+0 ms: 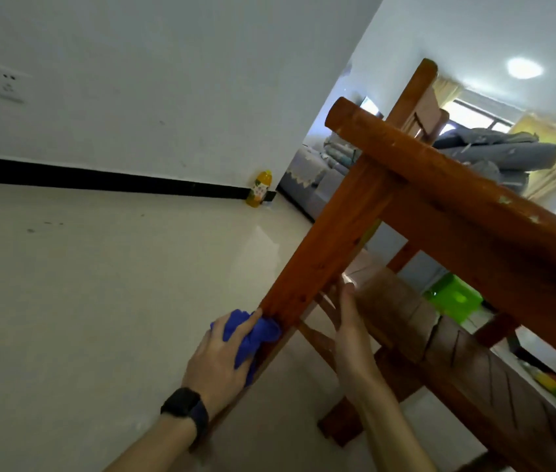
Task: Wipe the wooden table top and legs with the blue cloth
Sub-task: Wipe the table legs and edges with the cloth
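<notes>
The blue cloth (257, 331) is bunched against the lower part of the wooden table's leg (331, 240), gripped there by the left hand (218, 356), which wears a dark watch (184, 407). The right hand (348, 330) reaches up just behind the leg with its fingers straight, holding nothing; whether it touches the wood is unclear. A yellow bottle (260, 188) stands on the floor against the wall, well apart.

Soft, tilted, window (474, 114) glare

We count one table (440, 185), one blue cloth (252, 333), two hands, left hand (218, 357) and right hand (350, 332), one wristwatch (184, 407), one yellow bottle (259, 189) well beyond the fingers (347, 298), one wall socket (7, 86).
</notes>
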